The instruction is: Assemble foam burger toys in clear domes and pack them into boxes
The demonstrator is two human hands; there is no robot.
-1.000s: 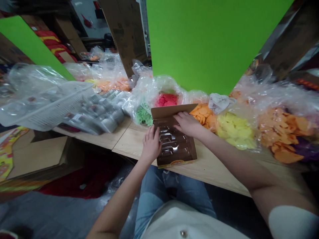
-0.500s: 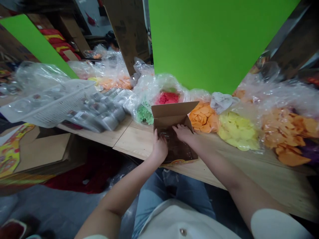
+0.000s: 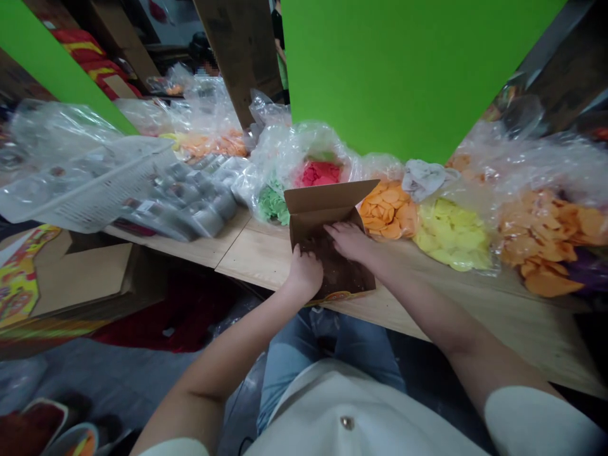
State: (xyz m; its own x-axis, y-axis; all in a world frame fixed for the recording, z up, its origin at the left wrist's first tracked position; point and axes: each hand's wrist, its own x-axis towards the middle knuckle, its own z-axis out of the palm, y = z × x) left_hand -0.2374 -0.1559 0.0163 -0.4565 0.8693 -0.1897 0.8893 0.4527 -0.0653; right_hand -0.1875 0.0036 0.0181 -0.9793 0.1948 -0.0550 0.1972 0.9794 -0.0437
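A small cardboard box (image 3: pixel 332 199) stands on the wooden table right in front of me, its lid flap raised at the back. Its inside (image 3: pixel 339 278) is dark brown, and faint shiny spots show there; what lies at the bottom is unclear. My left hand (image 3: pixel 306 273) is bent over the left wall of the box, fingers curled inward and closed on that side. Reaching in from the right, my right hand (image 3: pixel 349 240) lies with its fingers stretched out along the inner back part. The fingertips of both hands are partly hidden in shadow.
Behind the box lie plastic bags of green (image 3: pixel 274 204), red (image 3: pixel 320 173), orange (image 3: pixel 388 210) and yellow pieces (image 3: pixel 453 235). A white basket (image 3: pixel 95 190) and grey packs (image 3: pixel 185 199) are at left. A green panel (image 3: pixel 408 69) rises behind; an open carton (image 3: pixel 85 275) stands lower left.
My left fingers have curled further into the box, and my right hand has shifted slightly within it. The whole view has tipped a little, so everything sits higher.
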